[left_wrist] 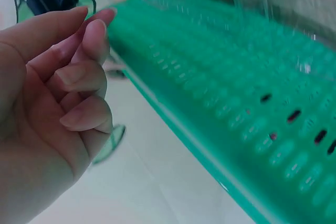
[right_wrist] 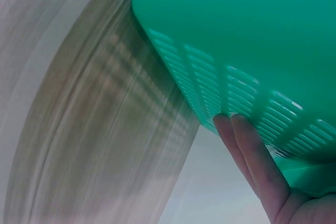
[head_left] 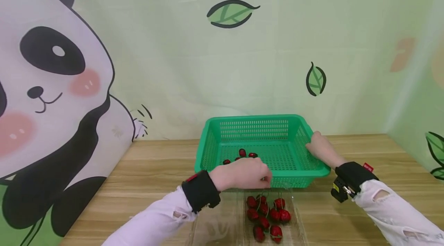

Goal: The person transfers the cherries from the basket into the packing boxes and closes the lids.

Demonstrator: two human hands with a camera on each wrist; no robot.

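Observation:
My left hand [head_left: 244,174] hangs over the near rim of a green plastic basket [head_left: 256,174], above a clear clamshell box [head_left: 298,221]. Its fingers are loosely bent, with thumb and fingertips close together and no fruit between them in the left wrist view. Red cherries [head_left: 263,222] with thin stems lie in the right half of the box, below that hand. Several more cherries [head_left: 242,152] sit inside the basket at left. My right hand [head_left: 323,149] holds the basket's right rim; two fingers [right_wrist: 252,145] lie against its slotted outer wall, and the thumb is hidden.
The basket stands on a wood-grain table [head_left: 156,169] close to the back curtain [head_left: 166,64], which has a panda and leaves printed on it. The box's other half [head_left: 216,219] lies flat at left, under my left forearm.

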